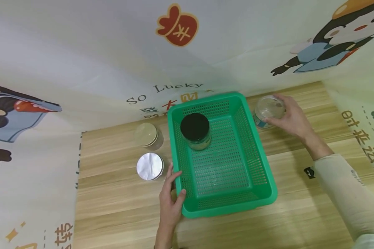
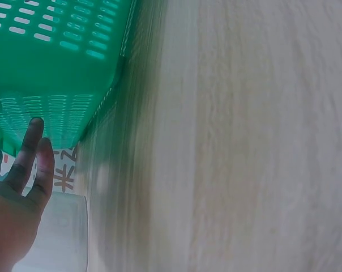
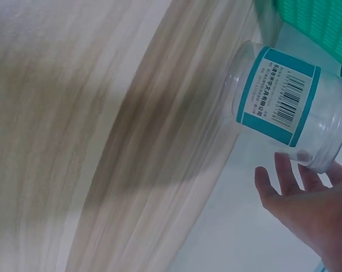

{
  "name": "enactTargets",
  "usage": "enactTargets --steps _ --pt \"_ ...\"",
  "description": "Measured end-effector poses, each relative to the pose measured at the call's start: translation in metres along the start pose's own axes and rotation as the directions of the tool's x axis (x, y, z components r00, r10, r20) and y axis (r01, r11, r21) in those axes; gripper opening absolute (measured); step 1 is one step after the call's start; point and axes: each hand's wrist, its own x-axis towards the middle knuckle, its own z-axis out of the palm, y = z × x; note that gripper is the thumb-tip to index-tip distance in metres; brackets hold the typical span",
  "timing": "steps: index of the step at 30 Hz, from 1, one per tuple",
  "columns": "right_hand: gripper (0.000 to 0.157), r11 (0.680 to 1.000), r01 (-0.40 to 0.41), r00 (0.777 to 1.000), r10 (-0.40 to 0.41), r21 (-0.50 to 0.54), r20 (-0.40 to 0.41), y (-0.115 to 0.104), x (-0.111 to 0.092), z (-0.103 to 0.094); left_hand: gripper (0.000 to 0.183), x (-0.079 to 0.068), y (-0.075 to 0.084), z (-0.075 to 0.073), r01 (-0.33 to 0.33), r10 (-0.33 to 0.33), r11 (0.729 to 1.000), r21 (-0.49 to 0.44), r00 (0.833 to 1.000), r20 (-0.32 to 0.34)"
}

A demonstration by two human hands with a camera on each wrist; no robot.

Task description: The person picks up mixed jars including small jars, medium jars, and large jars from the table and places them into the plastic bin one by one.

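Observation:
My left hand [image 1: 170,204] holds the left rim of a green plastic basket [image 1: 227,210], its thumb over the rim and other fingers along the outside wall; the left wrist view shows those fingers [image 2: 29,156] fairly straight. A jar with a black lid [image 1: 194,127] stands inside the basket, toward its back left. Right of the basket, my right hand [image 1: 294,117] grips a clear jar [image 1: 269,108] round its upper end, thumb in front. That jar bears a teal-and-white barcode label [image 3: 279,96] in the right wrist view.
Left of the basket stand a jar with a beige top [image 1: 145,134] and one with a silvery top [image 1: 149,166]. A small black piece [image 1: 309,172] lies near the right forearm. Printed white sheeting [image 1: 112,69] borders the wooden tabletop [image 1: 112,193].

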Motion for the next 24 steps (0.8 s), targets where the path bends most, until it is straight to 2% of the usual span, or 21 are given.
enactTargets --steps 10,24 --pt "0.092 0.998 0.035 0.997 -0.038 -0.053 -0.062 0.001 -0.003 0.001 0.055 0.001 0.003 0.0 0.017 -0.017 1.0 0.01 1.0 0.003" --pt "0.091 0.997 0.075 0.983 -0.076 -0.011 -0.165 -0.016 -0.009 -0.005 0.052 0.0 0.002 -0.001 0.026 -0.026 1.0 -0.008 1.0 0.01"
